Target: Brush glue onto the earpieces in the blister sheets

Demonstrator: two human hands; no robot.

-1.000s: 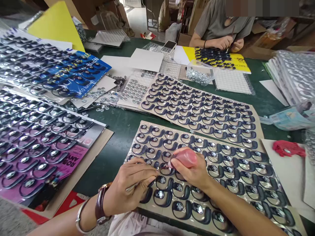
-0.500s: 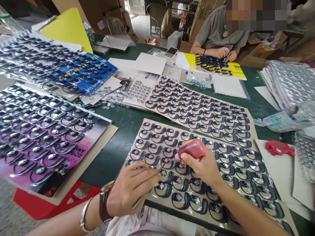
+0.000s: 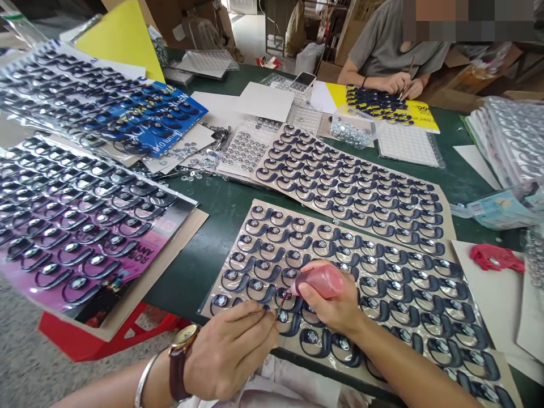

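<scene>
My right hand (image 3: 334, 300) is wrapped round a small pink squeeze bottle (image 3: 325, 281), tilted with its nozzle down to the left. My left hand (image 3: 236, 345) pinches a thin pointed tool (image 3: 280, 306); its kind is unclear because the fingers cover most of it. Tool tip and nozzle come close together over one piece on the near card (image 3: 236, 234). This tan card carries rows of dark curved, hook-shaped pieces (image 3: 312, 337), many with a shiny clear stone on the round end. Both hands hide some pieces.
A second tan card of pieces (image 3: 361, 190) lies just behind. To the left are cards on purple (image 3: 140, 249) and blue (image 3: 187, 116) backing. A clear box of stones (image 3: 352, 130) stands further back. Across the table a co-worker's hands (image 3: 402, 86) work over a yellow card.
The bottle has moved down and left, bringing its nozzle to the tool tip. My left hand stays near the same piece. The whole view has shifted slightly.
</scene>
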